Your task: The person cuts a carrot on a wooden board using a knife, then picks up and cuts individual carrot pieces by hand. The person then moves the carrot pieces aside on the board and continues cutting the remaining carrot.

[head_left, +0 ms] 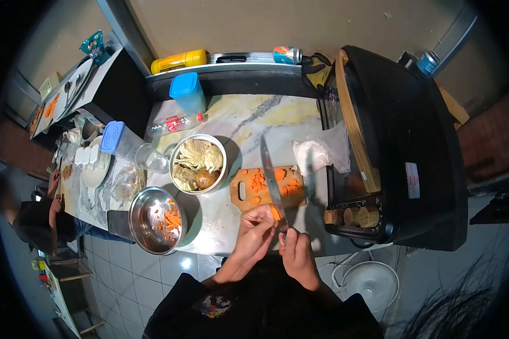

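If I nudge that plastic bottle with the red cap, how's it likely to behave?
The bottle would probably roll, being round and on its side. Its see-through body looks empty, so it's likely light. The clear plastic might dent if squeezed.

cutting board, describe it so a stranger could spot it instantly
On the marble-patterned table, look left of the big black appliance, just beyond the person's left hand. There lies the tan cutting board, below the knife blade, strewn with orange pieces. Unlike the round white bowl to its left, it is flat, with an oval handle hole.
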`<state>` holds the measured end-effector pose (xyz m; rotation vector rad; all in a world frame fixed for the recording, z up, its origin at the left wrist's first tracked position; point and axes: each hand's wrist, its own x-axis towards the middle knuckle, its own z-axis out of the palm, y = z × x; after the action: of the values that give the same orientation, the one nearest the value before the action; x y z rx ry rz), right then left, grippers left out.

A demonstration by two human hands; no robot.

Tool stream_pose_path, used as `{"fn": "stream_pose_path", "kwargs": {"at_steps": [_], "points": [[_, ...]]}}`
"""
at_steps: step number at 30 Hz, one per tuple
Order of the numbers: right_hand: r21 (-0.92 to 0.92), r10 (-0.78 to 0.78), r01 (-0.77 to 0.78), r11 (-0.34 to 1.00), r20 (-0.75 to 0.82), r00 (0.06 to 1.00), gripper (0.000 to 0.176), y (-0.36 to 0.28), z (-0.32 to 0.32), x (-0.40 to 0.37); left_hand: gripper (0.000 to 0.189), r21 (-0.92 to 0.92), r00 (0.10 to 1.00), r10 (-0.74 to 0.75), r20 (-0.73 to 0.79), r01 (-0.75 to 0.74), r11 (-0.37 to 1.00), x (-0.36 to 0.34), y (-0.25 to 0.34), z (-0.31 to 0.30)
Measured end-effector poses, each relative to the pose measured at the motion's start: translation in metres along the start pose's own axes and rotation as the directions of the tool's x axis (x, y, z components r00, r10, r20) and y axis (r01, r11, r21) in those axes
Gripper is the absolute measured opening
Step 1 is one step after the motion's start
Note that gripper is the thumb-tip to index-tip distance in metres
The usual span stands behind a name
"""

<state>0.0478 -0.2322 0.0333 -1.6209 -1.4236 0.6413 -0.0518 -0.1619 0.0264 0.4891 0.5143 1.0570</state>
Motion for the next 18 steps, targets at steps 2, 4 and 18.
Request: {"fn": "stream_pose_path", "kwargs": {"at_steps": [2,4,18], "points": [[-0.139,-0.167,0.159,0.977,-0.047,0.985,0.021,0.004,0.006,-0.005,0.010,-0.016,0.995,0.095,-0.012,-0.096,0.995,-0.001,0.005,0.003],[-0.004,-0.037,0.038,0.999,0.013,0.999,0.021,0.002,0.002,-0.006,0.011,0.026,0.995,0.096,-0.037,-0.095,0.995,-0.003,0.003,0.002],[-0.161,-0.163,0.167,0.973,0.035,0.986,0.020,0.002,-0.016,-0.002,0.013,-0.024,0.993,0.079,-0.083,-0.081,0.996,-0.017,-0.016,0.018]]}}
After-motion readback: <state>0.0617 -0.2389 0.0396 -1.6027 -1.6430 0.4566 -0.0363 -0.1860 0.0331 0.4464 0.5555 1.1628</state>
